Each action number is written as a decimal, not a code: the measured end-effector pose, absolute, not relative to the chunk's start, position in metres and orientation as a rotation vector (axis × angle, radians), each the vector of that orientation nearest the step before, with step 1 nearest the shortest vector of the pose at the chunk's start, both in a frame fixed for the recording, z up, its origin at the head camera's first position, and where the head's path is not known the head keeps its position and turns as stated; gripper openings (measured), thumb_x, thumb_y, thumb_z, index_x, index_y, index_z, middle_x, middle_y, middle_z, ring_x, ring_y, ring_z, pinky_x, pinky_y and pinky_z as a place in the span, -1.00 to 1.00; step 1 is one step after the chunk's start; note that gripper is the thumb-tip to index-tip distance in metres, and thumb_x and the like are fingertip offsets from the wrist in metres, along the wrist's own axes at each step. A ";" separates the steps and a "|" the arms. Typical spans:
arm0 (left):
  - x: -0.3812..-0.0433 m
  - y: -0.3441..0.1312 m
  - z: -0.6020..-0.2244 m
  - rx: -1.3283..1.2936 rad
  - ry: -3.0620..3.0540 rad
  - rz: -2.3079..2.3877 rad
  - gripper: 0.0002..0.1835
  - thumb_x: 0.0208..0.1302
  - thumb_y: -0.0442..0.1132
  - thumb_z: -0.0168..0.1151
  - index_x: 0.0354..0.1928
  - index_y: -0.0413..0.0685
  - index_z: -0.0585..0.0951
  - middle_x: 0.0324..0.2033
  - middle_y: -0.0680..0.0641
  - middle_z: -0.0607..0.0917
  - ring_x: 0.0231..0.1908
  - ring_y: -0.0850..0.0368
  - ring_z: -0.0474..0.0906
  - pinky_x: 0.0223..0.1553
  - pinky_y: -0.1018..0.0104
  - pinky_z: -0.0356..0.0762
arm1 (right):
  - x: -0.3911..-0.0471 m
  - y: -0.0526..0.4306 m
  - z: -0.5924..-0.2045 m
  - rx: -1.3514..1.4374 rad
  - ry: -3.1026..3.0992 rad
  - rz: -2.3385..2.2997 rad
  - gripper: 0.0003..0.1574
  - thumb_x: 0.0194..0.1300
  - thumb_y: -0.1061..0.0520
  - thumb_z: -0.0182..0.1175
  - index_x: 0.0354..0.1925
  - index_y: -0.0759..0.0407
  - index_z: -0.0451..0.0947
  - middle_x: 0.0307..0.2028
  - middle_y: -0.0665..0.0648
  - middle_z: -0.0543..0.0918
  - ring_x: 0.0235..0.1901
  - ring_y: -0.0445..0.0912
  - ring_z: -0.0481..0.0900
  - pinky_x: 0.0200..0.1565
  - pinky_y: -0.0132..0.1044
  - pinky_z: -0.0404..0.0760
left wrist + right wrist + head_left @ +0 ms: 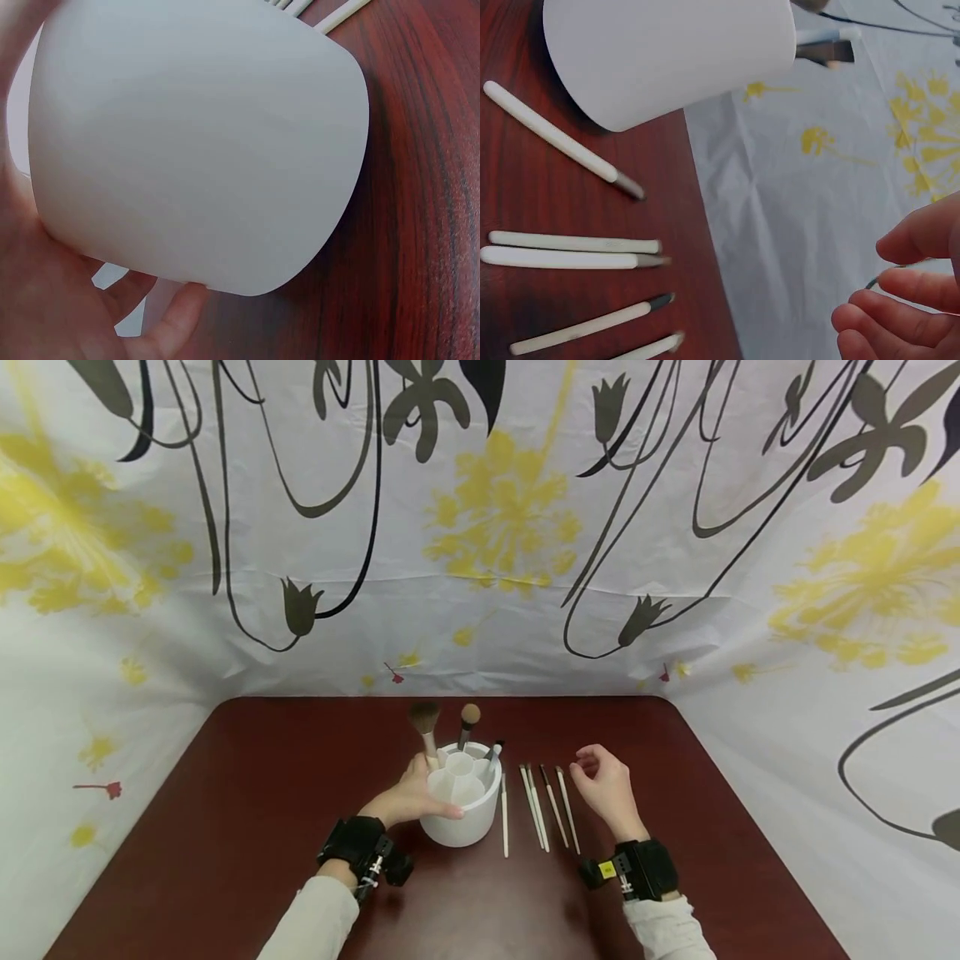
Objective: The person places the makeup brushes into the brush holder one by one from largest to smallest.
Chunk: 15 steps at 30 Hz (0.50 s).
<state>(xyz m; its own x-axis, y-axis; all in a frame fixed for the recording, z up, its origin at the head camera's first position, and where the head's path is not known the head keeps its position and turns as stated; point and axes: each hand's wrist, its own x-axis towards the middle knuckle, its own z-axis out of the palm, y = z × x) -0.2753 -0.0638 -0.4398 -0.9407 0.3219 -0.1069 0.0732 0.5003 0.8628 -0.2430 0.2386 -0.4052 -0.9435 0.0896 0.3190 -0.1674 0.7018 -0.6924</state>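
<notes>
In the head view, the fingers of your left hand mostly vanish behind the cup, and both sleeves run off the bottom edge. That hand grips the cup on the table, thumb laid across the near side. Your right hand is just right of the loose brushes, fingers loosely bent. Five of these lie in a row between cup and hand. A fluffy brush and a round brush stand up out of the cup; the shorter contents are hard to tell apart. Patterned cloth hangs beyond the table.

In the left wrist view, the cup's wall blocks most of the scene — only cut-off ends of loose brushes show above it. Your fingers curl against the cup at the lower left.

In the right wrist view, the cup is cut off at the top, your hand at the right edge, the lowest brush at the bottom. Thumb and forefinger stand slightly apart — the thin dark line beside them I can't identify. A flat dark brush pokes from the cup.
</notes>
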 end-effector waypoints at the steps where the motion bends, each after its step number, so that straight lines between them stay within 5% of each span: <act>1: -0.275 -0.064 -0.440 0.326 2.498 1.423 0.16 -0.39 -0.02 0.55 0.24 -0.25 0.04 0.15 -0.26 0.21 0.17 -0.12 0.15 0.13 -0.02 0.17 | -0.243 0.240 -0.408 0.058 -2.589 1.096 -0.80 0.15 0.28 0.16 -0.19 0.27 0.49 -0.36 0.18 0.59 -0.36 0.00 0.55 -0.42 -0.27 0.45; 15: -0.271 -0.061 -0.440 0.315 2.490 1.474 0.13 -0.41 -0.04 0.55 0.21 -0.28 0.08 0.11 -0.26 0.24 0.12 -0.12 0.19 0.08 -0.04 0.20 | -0.233 0.251 -0.462 -0.040 -2.731 1.039 -0.75 0.08 0.31 0.20 -0.21 0.34 0.51 -0.35 0.20 0.60 -0.38 0.00 0.55 -0.40 -0.22 0.48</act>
